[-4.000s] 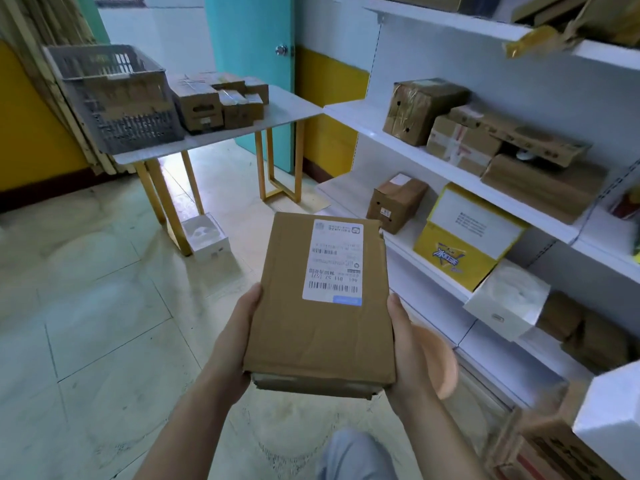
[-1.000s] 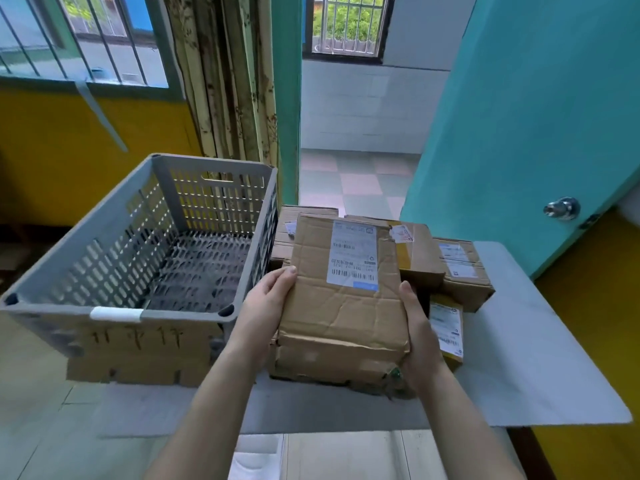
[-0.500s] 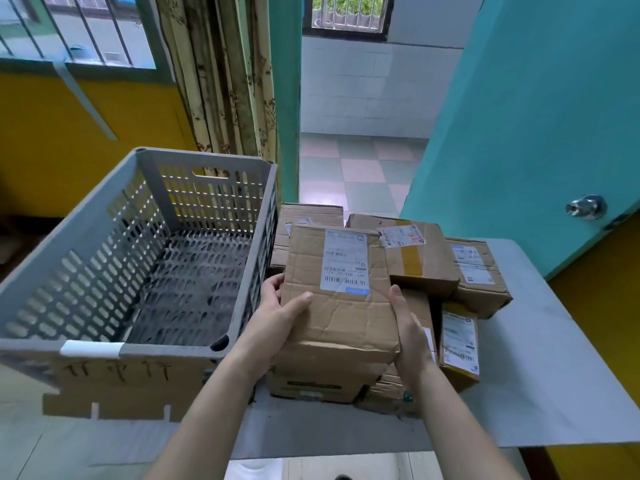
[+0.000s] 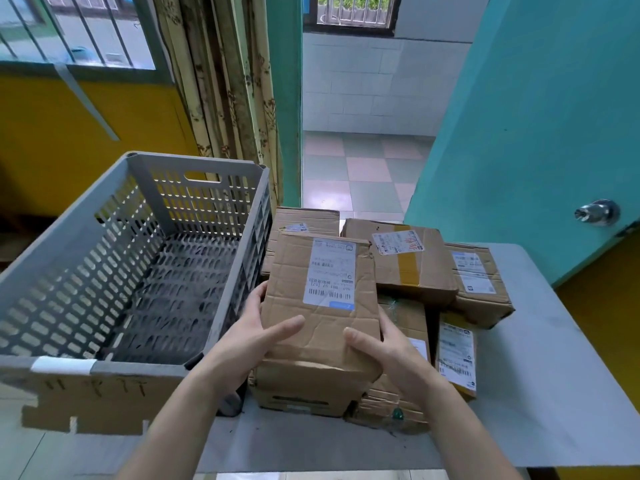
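A brown cardboard parcel (image 4: 322,306) with a white shipping label (image 4: 330,271) now lies flat on top of a pile of other parcels (image 4: 298,393), close to the front edge of a grey table (image 4: 540,375), toward its left end. Half a second earlier it sits a little higher in the hands; here it has come down onto the pile. The left hand (image 4: 252,341) grips its left side, thumb across the top face. The right hand (image 4: 388,351) grips its near right corner, and its thumb has moved onto the top. The setting-down looks almost done, with only the letting go left. A grey slatted crate (image 4: 194,199) stands just left of the pile, overhanging the table's left end. A box with yellow tape (image 4: 408,268) lies behind, toward the back edge, before a teal door (image 4: 519,133).
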`<state>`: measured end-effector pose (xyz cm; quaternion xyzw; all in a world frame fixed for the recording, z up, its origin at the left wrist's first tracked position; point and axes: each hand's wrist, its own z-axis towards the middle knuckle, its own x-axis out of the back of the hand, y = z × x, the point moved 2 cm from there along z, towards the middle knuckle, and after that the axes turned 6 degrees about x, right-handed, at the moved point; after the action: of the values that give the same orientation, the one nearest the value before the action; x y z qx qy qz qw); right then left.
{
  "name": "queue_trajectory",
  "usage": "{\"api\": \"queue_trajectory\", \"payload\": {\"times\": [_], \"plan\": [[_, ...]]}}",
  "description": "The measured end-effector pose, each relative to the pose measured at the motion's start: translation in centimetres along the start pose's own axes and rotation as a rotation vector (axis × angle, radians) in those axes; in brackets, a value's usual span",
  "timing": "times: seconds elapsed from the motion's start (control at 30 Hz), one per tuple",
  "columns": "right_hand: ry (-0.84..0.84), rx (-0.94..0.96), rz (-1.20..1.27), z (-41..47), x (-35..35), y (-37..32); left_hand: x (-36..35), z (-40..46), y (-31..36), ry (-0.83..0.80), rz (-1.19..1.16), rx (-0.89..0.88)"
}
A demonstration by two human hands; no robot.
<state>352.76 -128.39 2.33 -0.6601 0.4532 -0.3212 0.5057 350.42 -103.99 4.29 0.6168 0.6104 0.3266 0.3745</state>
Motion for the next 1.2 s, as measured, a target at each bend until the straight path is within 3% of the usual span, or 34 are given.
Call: {"api": "queue_trajectory", "payload": {"times": [0.23,0.37,0.5,0.73,0.9,1.0,1.2], "plan": [[0.012,-0.011,-0.051,0.1,0.6,0.3,-1.0,0.1,0.2,-0.049,0.004,-0.05],[0.063,-0.051,-0.081,0.6,0.4,-1.2,-0.6,0.0,1.1,0.031,0.014,0.011],[0.169,-0.099,-0.194,1.9,0.9,-2.0,-0.9,1.2,2.7,0.277,0.324,0.07],[0.146,-0.134,-0.26,2.2,0.8,-2.5,-0.9,1.5,3.0,0.2,0.387,0.012],[0.22,-0.237,-0.276,3.1,0.5,-4.4,-0.5,3.2,4.3,0.339,0.361,0.163],[0.227,-0.253,-0.254,3.5,0.4,-4.6,-0.8,4.3,4.8,0.396,0.422,0.165],[0.196,-0.286,-0.284,4.2,1.0,-4.3,-0.1,5.3,4.5,0.286,0.462,0.153]]}}
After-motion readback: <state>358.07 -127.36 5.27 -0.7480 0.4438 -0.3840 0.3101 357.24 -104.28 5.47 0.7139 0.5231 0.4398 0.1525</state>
